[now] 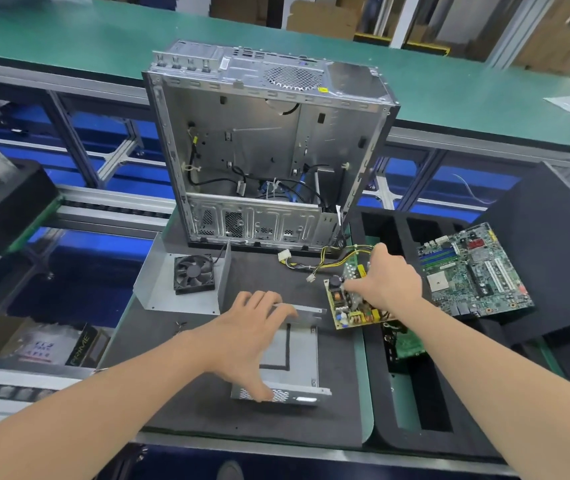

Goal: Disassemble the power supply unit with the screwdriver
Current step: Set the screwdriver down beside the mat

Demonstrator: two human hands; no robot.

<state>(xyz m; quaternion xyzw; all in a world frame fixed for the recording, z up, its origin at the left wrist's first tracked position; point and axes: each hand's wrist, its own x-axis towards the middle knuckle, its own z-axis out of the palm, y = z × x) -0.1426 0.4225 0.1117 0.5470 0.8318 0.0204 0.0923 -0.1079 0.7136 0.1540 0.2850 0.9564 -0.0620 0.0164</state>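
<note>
The power supply lies in parts on the dark mat. My left hand (249, 327) grips the empty metal base shell (297, 355), fingers over its far wall and thumb on its perforated near wall. My right hand (385, 280) grips the supply's circuit board (349, 311), tilted up at the mat's right edge, its yellow and black cable bundle (314, 263) trailing left toward a white plug. The metal cover (172, 289) with the black fan (194, 273) lies at the left. No screwdriver is in sight.
An open computer case (266, 150) stands upright behind the mat. A motherboard (473, 271) lies on a black foam tray (411, 403) at the right, with a small green board (409, 346) in a slot. A green conveyor (69, 39) runs behind.
</note>
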